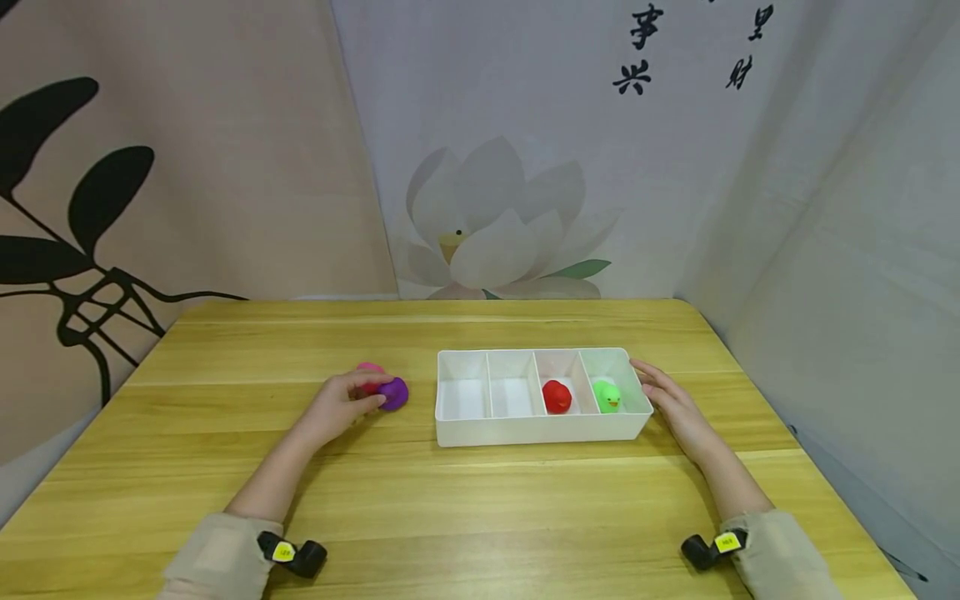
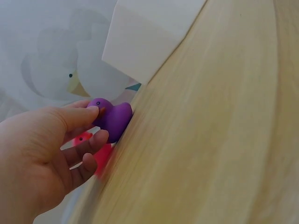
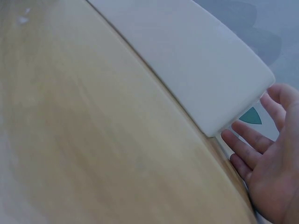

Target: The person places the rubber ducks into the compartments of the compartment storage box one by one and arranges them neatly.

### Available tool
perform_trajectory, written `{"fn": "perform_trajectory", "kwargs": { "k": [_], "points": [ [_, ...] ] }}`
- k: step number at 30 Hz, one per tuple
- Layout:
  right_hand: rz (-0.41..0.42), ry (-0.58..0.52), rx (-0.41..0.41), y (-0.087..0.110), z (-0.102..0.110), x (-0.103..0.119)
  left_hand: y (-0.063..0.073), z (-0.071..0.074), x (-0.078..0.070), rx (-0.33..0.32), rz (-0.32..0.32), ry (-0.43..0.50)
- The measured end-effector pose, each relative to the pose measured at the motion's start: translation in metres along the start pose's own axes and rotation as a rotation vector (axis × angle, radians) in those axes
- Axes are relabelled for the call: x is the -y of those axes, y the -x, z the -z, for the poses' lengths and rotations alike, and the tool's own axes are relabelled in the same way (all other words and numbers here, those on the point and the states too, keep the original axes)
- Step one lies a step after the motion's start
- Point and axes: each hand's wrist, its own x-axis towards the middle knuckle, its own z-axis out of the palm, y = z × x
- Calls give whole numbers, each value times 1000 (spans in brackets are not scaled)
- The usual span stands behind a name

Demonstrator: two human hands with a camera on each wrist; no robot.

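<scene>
My left hand [image 1: 333,412] pinches a purple toy duck [image 2: 118,122] by its head, between thumb and fingers. Seen from the left wrist, the duck's underside is right at the tabletop. Behind those fingers a pink toy duck [image 1: 370,367] is partly hidden. To the right stands a long white divided box [image 1: 525,430]. Its rightmost compartment holds a green toy duck [image 1: 607,397], and the one beside that holds a red toy duck [image 1: 557,397]. At the box's right end is my right hand [image 1: 678,417], its fingers loosely extended with fingertips right at the end wall.
The two left compartments of the box show bare white floors. All of this is on a wooden table [image 1: 480,517], whose far edge meets a printed cloth backdrop [image 1: 300,167]. Black wrist cameras are strapped over both sleeves.
</scene>
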Motion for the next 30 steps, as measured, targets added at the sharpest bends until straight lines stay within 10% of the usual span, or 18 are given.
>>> {"fn": "perform_trajectory", "kwargs": {
  "k": [30],
  "points": [
    [-19, 13, -6, 0, 0, 0, -1, 0, -54, 12, -137, 36]
  ]
}}
